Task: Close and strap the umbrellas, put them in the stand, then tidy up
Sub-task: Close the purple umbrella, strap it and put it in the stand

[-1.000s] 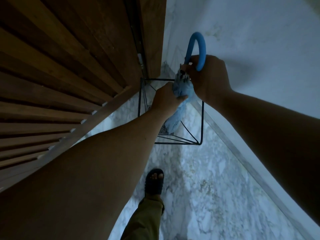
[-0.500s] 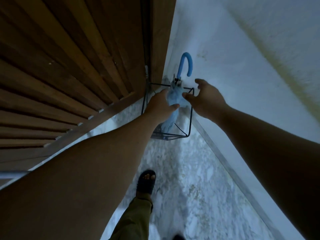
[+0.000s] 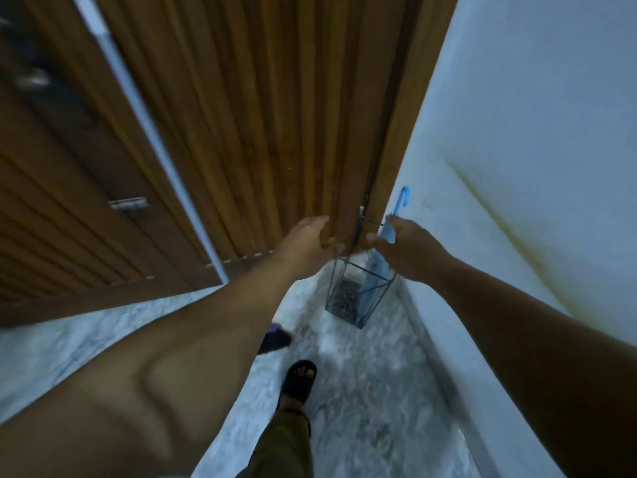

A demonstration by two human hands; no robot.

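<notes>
Umbrella (image 3: pixel 378 270) upright in stand (image 3: pixel 348 298); left grip (image 3: pixel 306 248), right grip (image 3: pixel 406 250) loose, empty; no writing.

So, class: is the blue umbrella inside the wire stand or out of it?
Inside: the blue umbrella stands within the wire stand, its handle above the rim.

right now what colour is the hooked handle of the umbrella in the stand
Light blue; the umbrella handle shows best in the head view, above the wire stand.

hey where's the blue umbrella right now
The blue umbrella stands in the wire stand in the corner between the wooden door and the white wall, partly behind the right hand.
</notes>
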